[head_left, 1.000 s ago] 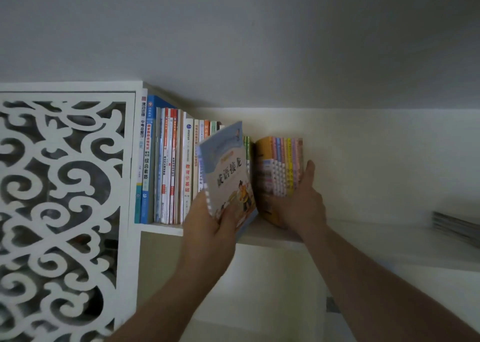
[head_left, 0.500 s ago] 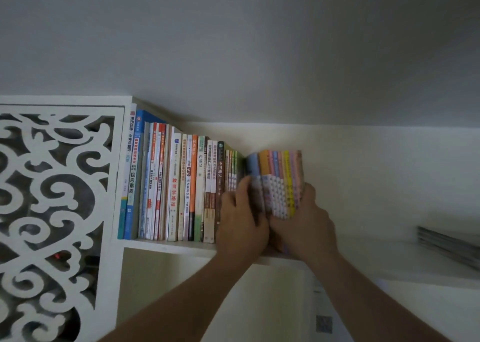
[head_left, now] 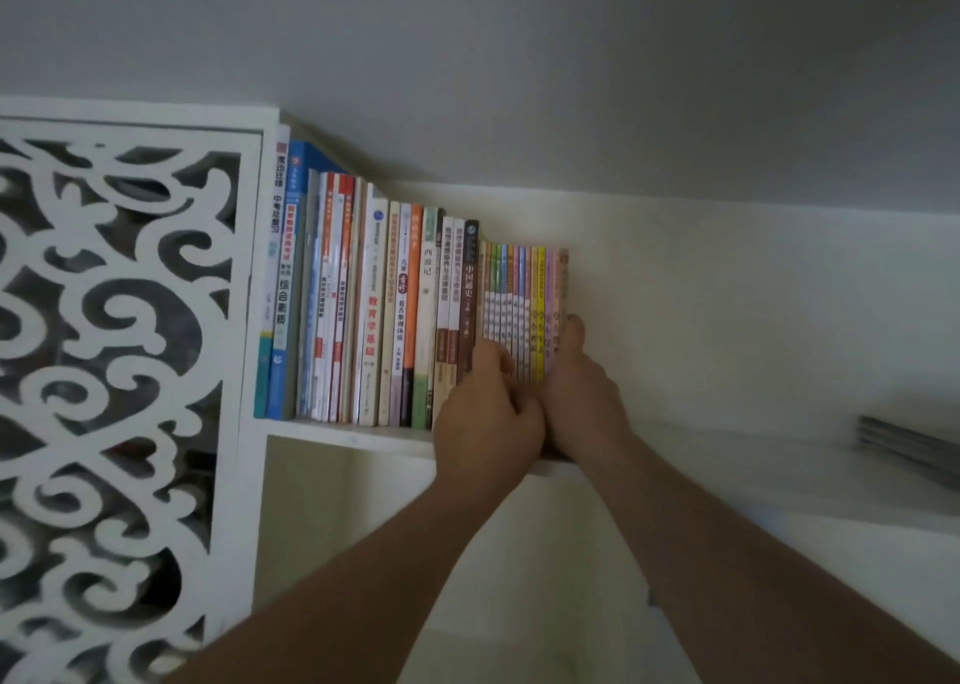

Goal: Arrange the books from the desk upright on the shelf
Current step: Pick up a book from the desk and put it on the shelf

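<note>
Head view shows both your hands up at the shelf (head_left: 343, 431), side by side at the right end of the row of books (head_left: 374, 309). Your left hand (head_left: 488, 413) has its fingers curled against the lower spines of the thin books (head_left: 524, 288), just right of a dark brown book (head_left: 469, 294). Your right hand (head_left: 584, 397) lies flat against the outer side of the last thin book, thumb pointing up along its cover; you cannot tell how its hidden fingers lie. The two hands touch each other below the thin books.

All the books in the row stand upright, spines out, packed from the white carved panel (head_left: 119, 351) on the left to your right hand. The tallest, with blue spines, stand next to the panel, and the thin, many-coloured ones are the shortest. Farther right on the same shelf, well apart from the row, a small grey stack (head_left: 909, 444) lies flat at the picture's edge.
</note>
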### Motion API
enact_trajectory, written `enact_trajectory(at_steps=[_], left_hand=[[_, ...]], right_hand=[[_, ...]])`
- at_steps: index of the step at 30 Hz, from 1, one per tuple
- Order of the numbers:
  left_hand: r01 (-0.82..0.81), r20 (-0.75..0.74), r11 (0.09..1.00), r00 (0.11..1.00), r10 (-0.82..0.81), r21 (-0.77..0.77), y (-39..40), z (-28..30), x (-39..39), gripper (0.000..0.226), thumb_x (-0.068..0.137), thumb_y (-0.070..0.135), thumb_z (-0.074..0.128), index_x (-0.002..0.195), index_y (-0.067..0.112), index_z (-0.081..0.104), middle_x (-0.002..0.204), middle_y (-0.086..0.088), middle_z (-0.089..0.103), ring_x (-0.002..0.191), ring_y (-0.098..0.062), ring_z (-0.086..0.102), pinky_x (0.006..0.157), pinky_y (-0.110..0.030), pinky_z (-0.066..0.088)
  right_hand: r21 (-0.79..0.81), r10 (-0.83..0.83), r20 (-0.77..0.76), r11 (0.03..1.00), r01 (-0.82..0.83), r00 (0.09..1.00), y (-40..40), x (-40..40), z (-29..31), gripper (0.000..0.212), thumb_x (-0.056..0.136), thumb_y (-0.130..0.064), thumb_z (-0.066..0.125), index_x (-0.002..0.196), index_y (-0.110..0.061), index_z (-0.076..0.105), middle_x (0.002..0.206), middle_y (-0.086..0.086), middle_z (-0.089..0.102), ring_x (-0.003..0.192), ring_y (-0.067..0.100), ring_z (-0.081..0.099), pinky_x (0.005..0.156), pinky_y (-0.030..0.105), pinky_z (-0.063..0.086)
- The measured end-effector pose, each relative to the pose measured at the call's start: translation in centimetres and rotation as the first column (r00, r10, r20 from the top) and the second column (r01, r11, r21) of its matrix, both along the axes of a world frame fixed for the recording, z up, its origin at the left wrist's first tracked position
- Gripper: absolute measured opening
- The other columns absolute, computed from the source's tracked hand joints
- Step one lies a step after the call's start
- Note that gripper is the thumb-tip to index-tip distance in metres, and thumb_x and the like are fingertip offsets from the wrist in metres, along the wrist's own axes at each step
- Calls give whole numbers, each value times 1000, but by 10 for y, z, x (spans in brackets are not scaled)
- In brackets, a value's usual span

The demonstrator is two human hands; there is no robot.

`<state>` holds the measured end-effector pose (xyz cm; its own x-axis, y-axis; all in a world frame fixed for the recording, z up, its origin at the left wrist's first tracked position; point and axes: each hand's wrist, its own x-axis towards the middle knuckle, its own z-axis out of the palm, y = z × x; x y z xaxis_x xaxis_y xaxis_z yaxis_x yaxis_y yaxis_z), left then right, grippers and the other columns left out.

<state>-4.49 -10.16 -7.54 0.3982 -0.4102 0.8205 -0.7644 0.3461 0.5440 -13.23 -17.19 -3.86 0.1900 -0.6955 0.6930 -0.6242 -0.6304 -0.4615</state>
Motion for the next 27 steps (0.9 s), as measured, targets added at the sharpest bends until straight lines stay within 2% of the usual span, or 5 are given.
enact_trajectory(at_steps=[5,9,13,18,27], left_hand=[[32,10,999,999,-32,36,1,1,3,36,85,18,63,112,30,44,88,7,62,78,-11,62,63,-29,48],[-65,260,997,963,72,-36,-1,-9,3,63,79,17,67,141,18,52,142,-6,46,120,-20,51,90,-30,47],[-142,637,978,742,208,-154,0,22,16,74,82,33,56,152,10,48,160,-15,37,150,-36,28,123,-51,26],[-541,818,839,461,344,-48,-5,76,59,74,103,55,17,166,17,7,174,-3,-1,157,-41,-18,126,-64,1],[-516,722,853,619,308,79,-2,45,32,77,101,57,20,166,14,14,174,-9,6,157,-42,-16,126,-62,-6]], right_hand=[[106,127,-153,988,-111,980,5,-15,1,97,90,-42,74,154,-33,2,123,6,65,89,24,64,80,35,50],[225,179,-309,968,-112,934,17,-57,-9,79,91,-55,69,154,-42,23,122,0,71,98,22,69,89,39,57],[250,170,-370,965,-78,914,23,-73,-14,72,95,-69,54,156,-44,23,134,-2,64,111,22,66,98,42,54],[192,186,-407,975,-116,894,23,-72,-17,65,103,-61,47,158,-45,15,149,0,58,122,27,62,97,38,52],[-65,-22,-445,998,-8,895,18,-66,-30,49,105,-54,36,146,-26,36,103,10,71,85,33,67,76,42,57]])
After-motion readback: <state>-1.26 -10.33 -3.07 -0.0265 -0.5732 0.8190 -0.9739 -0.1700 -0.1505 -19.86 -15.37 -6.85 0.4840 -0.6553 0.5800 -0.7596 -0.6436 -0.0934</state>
